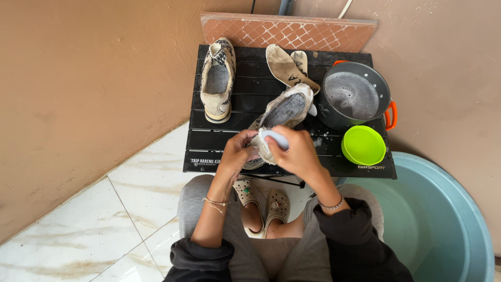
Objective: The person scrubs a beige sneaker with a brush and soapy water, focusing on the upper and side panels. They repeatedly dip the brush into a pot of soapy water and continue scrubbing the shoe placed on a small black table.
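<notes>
A dirty pale knit shoe (286,110) lies tilted on the black slatted folding table (219,141). My left hand (237,154) grips its heel end. My right hand (296,151) is closed around a pale blue brush (275,138) pressed against the heel of the shoe. The matching shoe (217,79) stands at the table's back left. Two worn insoles (288,66) lie at the back centre.
A grey pot with orange handles (355,96) holds soapy water at the table's right. A lime green bowl (364,144) sits in front of it. A large pale blue basin (443,224) stands on the floor at right. A tile (287,32) leans on the wall.
</notes>
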